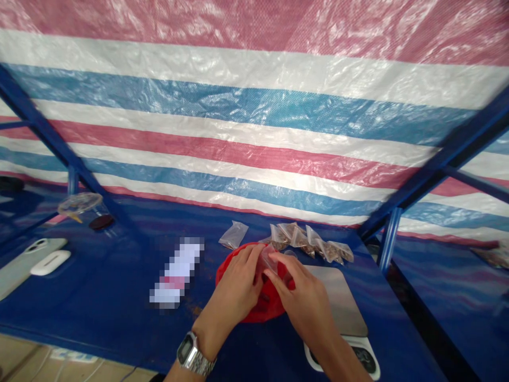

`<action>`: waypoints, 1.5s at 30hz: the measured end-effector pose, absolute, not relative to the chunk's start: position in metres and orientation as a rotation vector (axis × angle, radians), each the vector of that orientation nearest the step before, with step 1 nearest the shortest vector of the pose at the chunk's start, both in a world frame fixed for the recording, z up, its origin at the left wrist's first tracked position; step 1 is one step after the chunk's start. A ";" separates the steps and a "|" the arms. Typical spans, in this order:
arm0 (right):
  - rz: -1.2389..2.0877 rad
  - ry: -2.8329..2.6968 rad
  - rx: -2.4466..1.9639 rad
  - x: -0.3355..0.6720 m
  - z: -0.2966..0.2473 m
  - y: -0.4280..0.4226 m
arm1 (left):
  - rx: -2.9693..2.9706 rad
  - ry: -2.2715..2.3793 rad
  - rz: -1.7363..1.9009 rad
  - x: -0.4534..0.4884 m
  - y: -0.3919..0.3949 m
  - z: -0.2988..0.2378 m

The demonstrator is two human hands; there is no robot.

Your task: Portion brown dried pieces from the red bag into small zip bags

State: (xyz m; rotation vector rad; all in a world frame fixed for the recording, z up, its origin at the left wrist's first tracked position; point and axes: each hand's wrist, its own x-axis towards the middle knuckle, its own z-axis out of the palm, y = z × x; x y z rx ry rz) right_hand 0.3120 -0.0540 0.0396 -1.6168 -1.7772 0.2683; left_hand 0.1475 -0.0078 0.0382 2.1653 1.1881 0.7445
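Note:
Over a red plastic basin (228, 268), both my hands work on one small clear plastic bag (269, 259). My left hand (240, 278), with a silver watch on its wrist, pinches the bag's left side. The fingers of my right hand (300, 286) are closed on the bag's right edge. Some dark bits lie in the basin below, mostly hidden by my hands. Behind the basin stands a row of small clear bags (310, 243) with brown contents. Another clear bag (234, 235) lies flat at the basin's back left.
A digital scale (338, 300) stands right of the basin, partly under my right forearm. To the left lie a blurred-out phone-shaped object (177, 273), a white earbud case (51, 262), a phone (24, 265) and a clear plastic cup (85, 209). Blue metal bars (387, 239) flank the table.

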 end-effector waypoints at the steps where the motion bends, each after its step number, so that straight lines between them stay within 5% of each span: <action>1: 0.239 -1.796 -1.607 0.312 0.040 -0.054 | 2.184 1.199 0.740 0.147 -0.007 0.037; 15: 0.278 -1.624 -1.597 0.322 0.056 -0.055 | 2.143 1.122 0.815 0.135 -0.004 0.048; 20: 0.234 -1.468 -1.553 0.339 0.066 -0.050 | 2.187 1.488 1.053 0.117 0.026 0.054; 26: 0.194 -1.376 -1.548 0.359 0.063 -0.041 | 2.385 2.011 0.236 0.115 0.063 0.033; 32: 0.128 -1.432 -1.594 0.383 0.058 -0.040 | 2.262 2.170 0.348 0.122 0.061 0.018; 45: 0.094 -1.489 -1.670 0.423 0.036 -0.029 | 2.267 1.710 0.404 0.135 0.078 0.004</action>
